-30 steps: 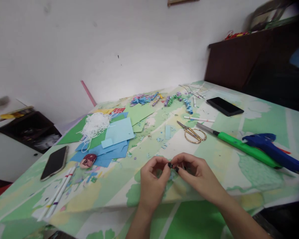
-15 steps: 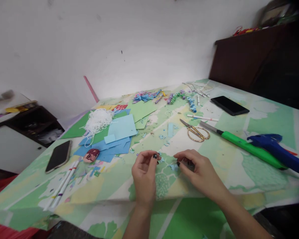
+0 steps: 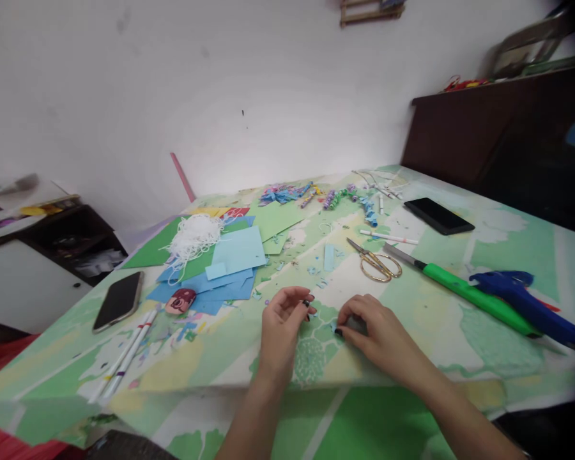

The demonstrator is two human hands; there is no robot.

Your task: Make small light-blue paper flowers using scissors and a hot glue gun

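Note:
My left hand [image 3: 282,322] hovers just above the green patterned tablecloth [image 3: 426,306], fingers curled with thumb and fingertips close; I cannot make out anything between them. My right hand [image 3: 371,329] rests on the cloth a little to the right, fingers bent and pinched down on a tiny blue paper scrap [image 3: 334,328]. Small blue paper bits lie scattered in front of both hands. Gold scissors [image 3: 377,262] lie beyond my right hand.
A stack of blue and green paper sheets [image 3: 230,259] with a white string tangle [image 3: 191,236] lies at left. A phone [image 3: 119,299], two pens [image 3: 124,361] and a small red figure [image 3: 181,300] sit nearby. At right are a green-handled knife [image 3: 464,291], a blue glue gun [image 3: 527,303] and a second phone [image 3: 438,215]. Curled paper rolls [image 3: 330,195] lie at the back.
My hands were together, pinching something raised above the table; they have parted and lowered, and the right hand now presses down on the cloth.

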